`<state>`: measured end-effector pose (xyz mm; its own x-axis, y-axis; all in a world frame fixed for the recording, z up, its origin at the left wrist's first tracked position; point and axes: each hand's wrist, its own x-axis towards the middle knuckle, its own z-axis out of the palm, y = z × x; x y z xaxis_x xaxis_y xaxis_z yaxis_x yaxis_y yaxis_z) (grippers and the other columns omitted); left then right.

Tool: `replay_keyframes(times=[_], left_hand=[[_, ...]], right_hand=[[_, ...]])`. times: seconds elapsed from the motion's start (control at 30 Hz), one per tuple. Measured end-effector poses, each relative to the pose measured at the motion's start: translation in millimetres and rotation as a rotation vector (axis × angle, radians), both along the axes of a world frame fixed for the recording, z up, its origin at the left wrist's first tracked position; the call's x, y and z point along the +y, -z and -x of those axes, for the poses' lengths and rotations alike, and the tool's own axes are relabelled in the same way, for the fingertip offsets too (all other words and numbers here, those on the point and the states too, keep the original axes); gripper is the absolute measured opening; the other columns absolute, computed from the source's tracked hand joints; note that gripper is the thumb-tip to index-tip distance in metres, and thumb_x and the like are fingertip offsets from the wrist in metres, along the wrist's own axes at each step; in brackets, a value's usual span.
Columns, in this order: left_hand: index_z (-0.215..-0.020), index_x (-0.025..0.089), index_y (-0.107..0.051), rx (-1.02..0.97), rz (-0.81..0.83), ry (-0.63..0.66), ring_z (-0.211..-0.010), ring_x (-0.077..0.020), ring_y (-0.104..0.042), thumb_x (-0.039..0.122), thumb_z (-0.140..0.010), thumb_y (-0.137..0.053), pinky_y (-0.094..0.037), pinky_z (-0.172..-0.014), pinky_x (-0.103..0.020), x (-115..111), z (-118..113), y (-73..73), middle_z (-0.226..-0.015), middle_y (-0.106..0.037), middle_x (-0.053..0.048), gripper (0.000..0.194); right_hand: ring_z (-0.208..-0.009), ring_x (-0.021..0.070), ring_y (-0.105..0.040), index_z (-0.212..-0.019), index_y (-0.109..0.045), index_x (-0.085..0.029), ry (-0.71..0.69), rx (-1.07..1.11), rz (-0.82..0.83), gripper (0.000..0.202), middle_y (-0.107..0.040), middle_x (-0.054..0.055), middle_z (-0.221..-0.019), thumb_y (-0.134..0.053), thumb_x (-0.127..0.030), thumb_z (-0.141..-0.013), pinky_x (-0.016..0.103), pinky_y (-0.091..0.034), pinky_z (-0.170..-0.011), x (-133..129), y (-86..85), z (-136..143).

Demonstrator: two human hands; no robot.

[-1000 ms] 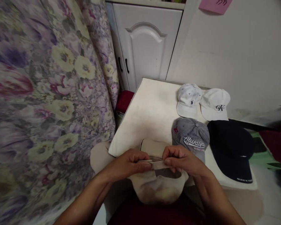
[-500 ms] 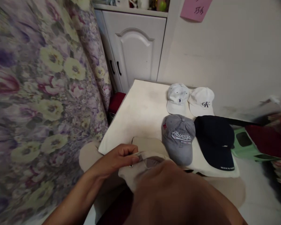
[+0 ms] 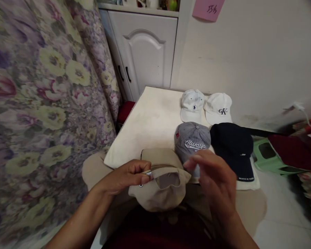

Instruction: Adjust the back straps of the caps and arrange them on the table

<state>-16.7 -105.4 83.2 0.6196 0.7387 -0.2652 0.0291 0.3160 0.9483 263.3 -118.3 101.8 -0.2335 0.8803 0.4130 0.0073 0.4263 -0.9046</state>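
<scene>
A beige cap [image 3: 158, 199] is held up in front of me with its back opening facing up and its brim pointing away. My left hand [image 3: 137, 173] is closed in a pinch on the cap's back strap, where a small metal buckle shows. Just off the cap's right edge, my right hand [image 3: 215, 176] hovers with loosely bent fingers, slightly blurred and holding nothing visible. It partly covers a grey cap [image 3: 193, 135] with white lettering. A navy cap [image 3: 232, 141] lies to the right of that one.
Two white caps, one with a small dark logo [image 3: 193, 102] and one with letters [image 3: 219, 107], sit at the back of the cream-covered table [image 3: 155, 114]. A floral curtain [image 3: 54, 121] hangs at left. A green stool [image 3: 259, 160] stands at right, a white cabinet [image 3: 147, 52] behind.
My right hand has moved away from in front of the beige cap, out to its right, uncovering the back opening. My left hand keeps its pinch on the strap. The view has shifted slightly.
</scene>
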Motion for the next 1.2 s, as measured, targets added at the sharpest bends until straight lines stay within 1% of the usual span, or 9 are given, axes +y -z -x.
replay_keyframes(times=[0.13,0.2,0.3,0.47,0.57,0.73,0.97,1.07,1.2], left_hand=[[-0.067,0.018,-0.044,0.003,0.007,0.028,-0.056,-0.0081,-0.029,0.046,-0.081,-0.072,-0.02,-0.051,-0.022,2,-2,2.9,-0.063,-0.04,0.007,0.042],[-0.067,0.018,-0.045,-0.003,0.002,0.051,-0.056,-0.0083,-0.029,0.045,-0.082,-0.072,-0.02,-0.051,-0.022,4,-4,2.4,-0.064,-0.04,0.007,0.041],[-0.068,0.018,-0.046,-0.017,-0.006,0.09,-0.057,-0.0087,-0.028,0.046,-0.081,-0.072,-0.02,-0.051,-0.022,8,-6,2.1,-0.064,-0.041,0.006,0.04],[-0.068,0.019,-0.046,-0.06,-0.009,0.194,-0.056,-0.0092,-0.028,0.048,-0.079,-0.074,-0.019,-0.049,-0.023,10,-7,5.0,-0.062,-0.039,0.007,0.042],[-0.069,0.018,-0.047,-0.067,-0.018,0.192,-0.056,-0.0092,-0.029,0.045,-0.081,-0.073,-0.019,-0.05,-0.022,10,-9,6.0,-0.063,-0.04,0.007,0.039],[-0.071,0.018,-0.049,-0.045,-0.02,0.212,-0.057,-0.0091,-0.031,0.043,-0.082,-0.073,-0.02,-0.051,-0.022,11,-11,6.4,-0.064,-0.043,0.007,0.036],[-0.072,0.018,-0.052,0.027,-0.02,0.199,-0.058,-0.0096,-0.031,0.047,-0.081,-0.072,-0.021,-0.053,-0.023,9,-7,5.3,-0.064,-0.045,0.006,0.036],[-0.073,0.017,-0.054,0.042,-0.038,0.189,-0.059,-0.0095,-0.033,0.047,-0.081,-0.072,-0.021,-0.054,-0.024,6,-8,2.4,-0.065,-0.046,0.006,0.036],[-0.075,0.017,-0.055,0.077,-0.042,0.145,-0.057,-0.0085,-0.031,0.047,-0.081,-0.072,-0.019,-0.052,-0.023,1,-17,-3.7,-0.064,-0.046,0.006,0.035]], right_hand=[[-0.111,0.0264,-0.063,-0.125,-0.064,-0.026,-0.123,-0.051,0.174,0.033,-0.068,0.009,-0.118,-0.06,-0.039,-0.095,0.043,-0.048,-0.098,23,36.9,-2],[-0.114,0.0265,-0.062,-0.125,-0.064,-0.024,-0.25,-0.108,0.261,0.035,-0.068,0.01,-0.121,-0.061,-0.041,-0.095,0.042,-0.048,-0.098,27,49.6,-3],[-0.096,0.0215,-0.066,-0.117,-0.067,-0.022,-0.384,-0.09,0.392,0.033,-0.071,0.007,-0.105,-0.064,-0.045,-0.093,0.033,-0.051,-0.081,29,63.3,-2],[-0.064,0.0111,-0.055,-0.099,-0.068,-0.018,-0.395,0.07,0.521,0.037,-0.062,-0.001,-0.076,-0.073,-0.051,-0.083,0.021,-0.04,-0.056,31,78.8,1],[-0.064,0.0102,-0.056,-0.101,-0.066,-0.018,-0.426,0.092,0.573,0.042,-0.064,-0.001,-0.078,-0.08,-0.05,-0.077,0.02,-0.04,-0.055,34,78.1,-1],[-0.067,0.0119,-0.065,-0.094,-0.062,-0.017,-0.787,-0.066,0.739,0.051,-0.073,0.0,-0.085,-0.094,-0.03,-0.057,0.021,-0.049,-0.059,46,56.6,-2],[-0.067,0.0121,-0.068,-0.083,-0.064,-0.015,-1.086,-0.214,0.746,0.034,-0.071,-0.003,-0.075,-0.088,-0.029,-0.064,0.023,-0.054,-0.063,59,45.5,12],[-0.067,0.0117,-0.068,-0.092,-0.064,-0.017,-1.076,-0.184,0.769,0.039,-0.072,-0.003,-0.078,-0.088,-0.027,-0.064,0.022,-0.054,-0.063,58,46.1,16],[-0.065,0.0119,-0.067,-0.097,-0.065,-0.017,-0.871,-0.139,0.71,0.032,-0.073,-0.001,-0.078,-0.082,-0.033,-0.075,0.024,-0.052,-0.063,49,37.5,22]])
